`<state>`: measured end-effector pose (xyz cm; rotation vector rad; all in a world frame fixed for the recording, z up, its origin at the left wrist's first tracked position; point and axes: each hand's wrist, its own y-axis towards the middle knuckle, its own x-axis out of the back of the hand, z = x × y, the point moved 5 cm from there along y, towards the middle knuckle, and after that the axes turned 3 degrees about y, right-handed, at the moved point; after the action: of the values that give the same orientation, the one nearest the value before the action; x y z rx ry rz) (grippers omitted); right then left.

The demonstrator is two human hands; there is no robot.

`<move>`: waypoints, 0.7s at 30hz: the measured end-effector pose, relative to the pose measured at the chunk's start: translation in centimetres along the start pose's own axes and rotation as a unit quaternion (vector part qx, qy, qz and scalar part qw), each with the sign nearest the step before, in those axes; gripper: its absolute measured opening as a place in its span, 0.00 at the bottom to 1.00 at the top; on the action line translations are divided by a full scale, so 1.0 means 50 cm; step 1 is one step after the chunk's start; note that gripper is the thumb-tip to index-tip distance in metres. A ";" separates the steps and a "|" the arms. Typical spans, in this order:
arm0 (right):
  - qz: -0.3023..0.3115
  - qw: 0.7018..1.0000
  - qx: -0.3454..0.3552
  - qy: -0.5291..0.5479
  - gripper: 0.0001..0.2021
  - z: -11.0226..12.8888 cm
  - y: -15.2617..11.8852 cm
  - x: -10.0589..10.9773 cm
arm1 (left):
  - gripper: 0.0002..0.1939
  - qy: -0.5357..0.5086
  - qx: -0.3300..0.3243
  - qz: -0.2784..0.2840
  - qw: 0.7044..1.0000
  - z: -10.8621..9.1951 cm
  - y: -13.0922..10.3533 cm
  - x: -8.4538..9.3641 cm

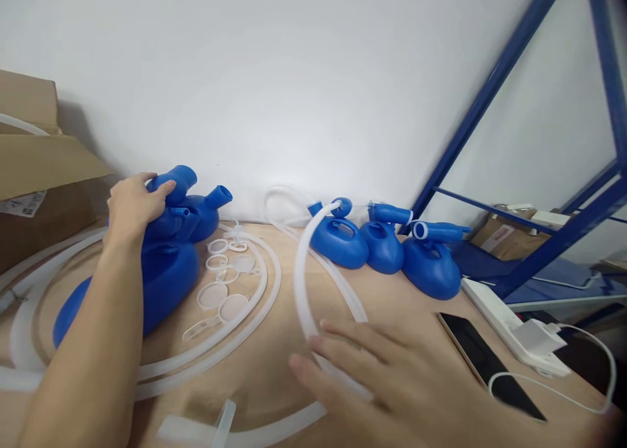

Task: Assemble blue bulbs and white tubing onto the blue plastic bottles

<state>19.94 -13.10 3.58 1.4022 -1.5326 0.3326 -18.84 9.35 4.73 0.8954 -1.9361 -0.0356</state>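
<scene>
My left hand [137,203] reaches to the left side of the table, thumb and fingers closed round a blue wide-mouthed spout [179,177]. Whether that spout is joined to a bottle below is hidden. Under and beside my forearm lie blue plastic urinal bottles [169,285], one with an open neck [221,195]. My right hand [382,376], a little blurred, is at the front with its fingers spread, over a white flexible hose [304,285]. That hose runs up to a blue urinal bottle [337,245] at the back.
Two more blue bottles [385,249] [431,272] stand to the right. Clear round caps [213,296] and coiled hoses [267,304] lie mid-table. A phone [484,356], a power strip [509,327] and a blue rack [490,95] are right, a cardboard box [49,219] left.
</scene>
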 end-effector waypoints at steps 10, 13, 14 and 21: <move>0.017 0.989 -0.020 -0.148 0.18 -0.020 0.047 -0.074 | 0.35 -0.057 -0.023 -0.016 0.998 0.002 0.004 0.006; -0.009 0.988 0.051 -0.148 0.20 -0.050 0.027 -0.070 | 0.33 -0.052 -0.029 0.001 0.998 -0.001 0.007 0.007; -0.014 0.987 0.073 -0.144 0.21 -0.060 0.016 -0.076 | 0.33 -0.050 -0.035 0.002 0.998 -0.003 0.008 0.008; -0.015 0.985 -0.048 -0.166 0.16 -0.138 -0.057 -0.124 | 0.34 -0.039 -0.078 -0.010 0.996 -0.026 0.005 0.026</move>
<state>24.66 -5.09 0.80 1.4535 -1.7685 0.0028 -18.31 9.20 6.52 0.8200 -1.9667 -0.2337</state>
